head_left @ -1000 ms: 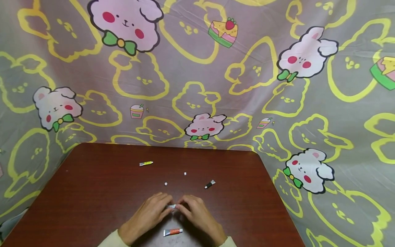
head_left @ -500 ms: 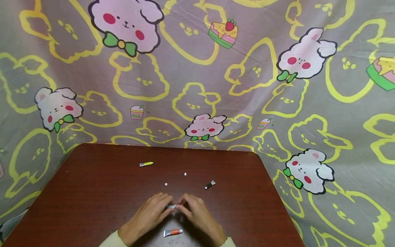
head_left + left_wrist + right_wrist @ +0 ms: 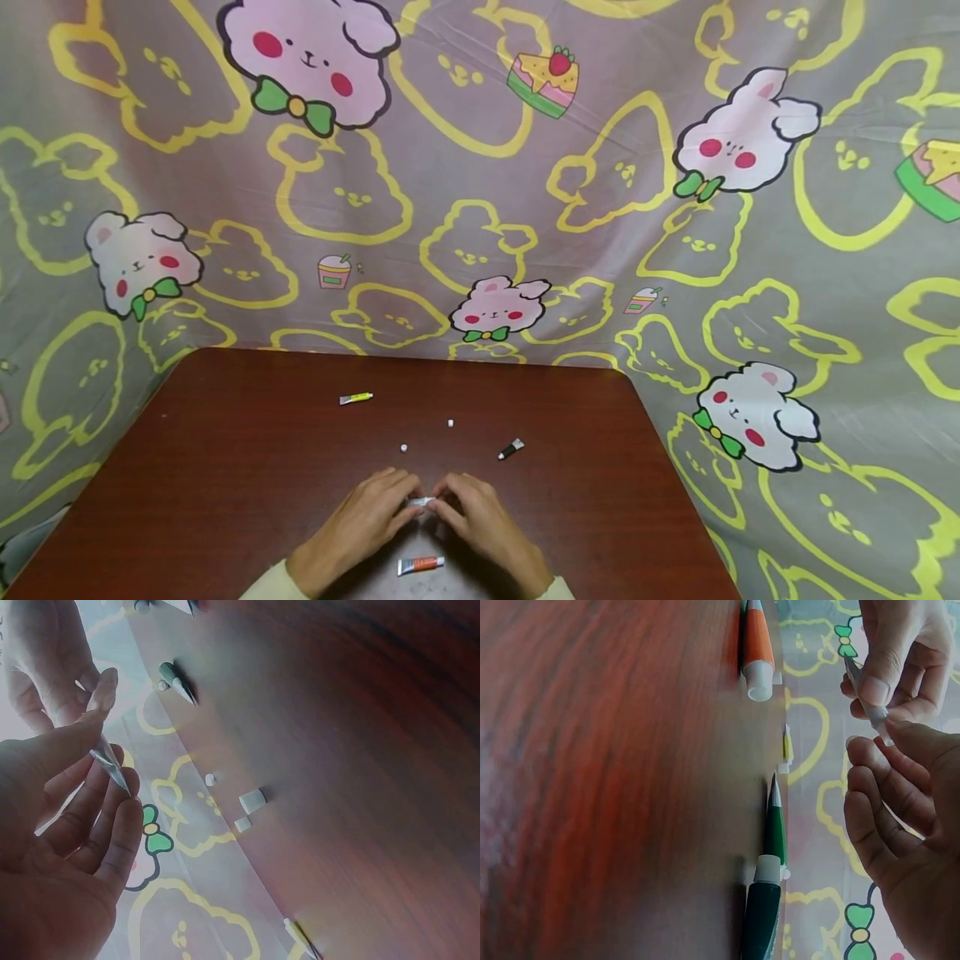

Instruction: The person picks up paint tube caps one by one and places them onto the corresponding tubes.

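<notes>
A small silver-and-white paint tube point(image 3: 422, 502) is held between both hands in the head view. My left hand point(image 3: 373, 508) pinches its body between thumb and fingers, the flat crimped end pointing out by the fingers in the left wrist view. At the other end, the thumb and forefinger of my right hand point(image 3: 480, 512) pinch the white tip point(image 3: 887, 739); its remaining fingers are loosely bent. The fingers partly hide the tube. Just in front of the person lies an orange paint tube point(image 3: 421, 566).
Beyond the hands, two small white caps point(image 3: 403, 448) point(image 3: 451, 423) lie on the brown table point(image 3: 225, 467). A black paint tube point(image 3: 511, 449) is to the right, a yellow paint tube point(image 3: 356, 398) farther back. The right wrist view also has a green tube point(image 3: 775, 829). Patterned cloth point(image 3: 480, 167) hangs behind.
Both hands stay in nearly the same place, holding the tube. The right fingertips shift slightly at its end, and a little more of the tube shows now.
</notes>
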The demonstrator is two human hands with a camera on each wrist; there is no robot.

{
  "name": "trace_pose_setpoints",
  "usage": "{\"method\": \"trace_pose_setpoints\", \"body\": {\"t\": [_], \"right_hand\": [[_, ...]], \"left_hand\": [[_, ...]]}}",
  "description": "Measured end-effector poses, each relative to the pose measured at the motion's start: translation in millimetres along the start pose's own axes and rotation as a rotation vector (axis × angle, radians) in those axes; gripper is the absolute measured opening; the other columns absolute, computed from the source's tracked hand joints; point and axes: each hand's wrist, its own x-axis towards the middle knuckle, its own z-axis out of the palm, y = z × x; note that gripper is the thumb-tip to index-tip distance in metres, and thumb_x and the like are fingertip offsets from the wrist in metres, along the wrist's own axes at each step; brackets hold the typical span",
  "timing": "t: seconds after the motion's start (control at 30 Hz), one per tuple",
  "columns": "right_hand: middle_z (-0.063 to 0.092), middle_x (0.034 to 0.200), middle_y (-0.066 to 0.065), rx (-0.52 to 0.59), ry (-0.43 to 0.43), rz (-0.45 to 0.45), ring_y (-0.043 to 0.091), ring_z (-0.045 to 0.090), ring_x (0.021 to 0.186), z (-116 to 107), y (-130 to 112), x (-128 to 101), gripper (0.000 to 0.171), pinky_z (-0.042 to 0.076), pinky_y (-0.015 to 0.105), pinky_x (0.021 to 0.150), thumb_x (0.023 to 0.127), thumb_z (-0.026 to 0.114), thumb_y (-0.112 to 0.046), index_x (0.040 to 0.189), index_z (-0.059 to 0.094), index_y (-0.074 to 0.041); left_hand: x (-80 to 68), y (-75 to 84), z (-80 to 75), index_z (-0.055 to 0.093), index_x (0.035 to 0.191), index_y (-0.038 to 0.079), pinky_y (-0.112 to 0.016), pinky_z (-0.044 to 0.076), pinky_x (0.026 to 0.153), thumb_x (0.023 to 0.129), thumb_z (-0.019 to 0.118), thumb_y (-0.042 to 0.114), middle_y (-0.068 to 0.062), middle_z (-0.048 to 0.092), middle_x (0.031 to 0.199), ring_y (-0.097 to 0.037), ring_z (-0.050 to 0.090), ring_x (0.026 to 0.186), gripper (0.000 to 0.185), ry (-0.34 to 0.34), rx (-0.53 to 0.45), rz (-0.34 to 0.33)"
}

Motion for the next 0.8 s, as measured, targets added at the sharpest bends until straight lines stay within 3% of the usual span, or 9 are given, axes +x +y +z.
{"method": "trace_pose_setpoints", "body": {"t": [0.33, 0.47, 0.7, 0.8], "right_hand": [[0.071, 0.085, -0.010, -0.048, 0.036, -0.030, -0.004, 0.056, 0.078, 2.0, 2.0, -1.2, 0.009, 0.043, 0.008, 0.072, 0.106, 0.072, -0.020, 0.098, 0.073, -0.018], [0.072, 0.086, -0.009, -0.021, 0.047, -0.018, -0.004, 0.056, 0.078, 0.6, 0.3, -0.6, 0.006, 0.044, 0.008, 0.072, 0.103, 0.076, -0.020, 0.101, 0.071, -0.017], [0.072, 0.088, -0.003, 0.046, 0.011, -0.028, 0.000, 0.064, 0.080, -2.9, -0.4, -0.7, 0.018, 0.050, 0.008, 0.074, 0.093, 0.087, -0.014, 0.103, 0.071, -0.011], [0.073, 0.089, -0.002, 0.057, -0.006, -0.021, -0.001, 0.065, 0.083, -3.8, -0.5, -1.3, 0.018, 0.051, 0.008, 0.075, 0.094, 0.086, -0.013, 0.104, 0.071, -0.011]], "left_hand": [[0.7, 1.0, 0.4, 0.070, 0.102, 0.018, -0.026, 0.053, 0.076, 0.087, 0.090, 0.019, 0.010, 0.068, 0.092, -0.004, 0.059, 0.085, 0.025, -0.004, -0.011, 0.004], [0.7, 1.8, -0.4, 0.070, 0.102, 0.018, -0.027, 0.053, 0.076, 0.087, 0.090, 0.019, 0.010, 0.068, 0.092, -0.003, 0.058, 0.084, 0.025, -0.014, -0.013, -0.002], [0.8, 1.6, -0.7, 0.069, 0.101, 0.018, -0.027, 0.052, 0.076, 0.089, 0.089, 0.022, 0.010, 0.066, 0.090, -0.003, 0.057, 0.083, 0.023, -0.005, -0.005, 0.009], [0.5, 1.2, -0.8, 0.070, 0.101, 0.018, -0.027, 0.053, 0.076, 0.090, 0.088, 0.022, 0.010, 0.067, 0.091, -0.004, 0.058, 0.083, 0.022, -0.008, -0.008, 0.005]]}}
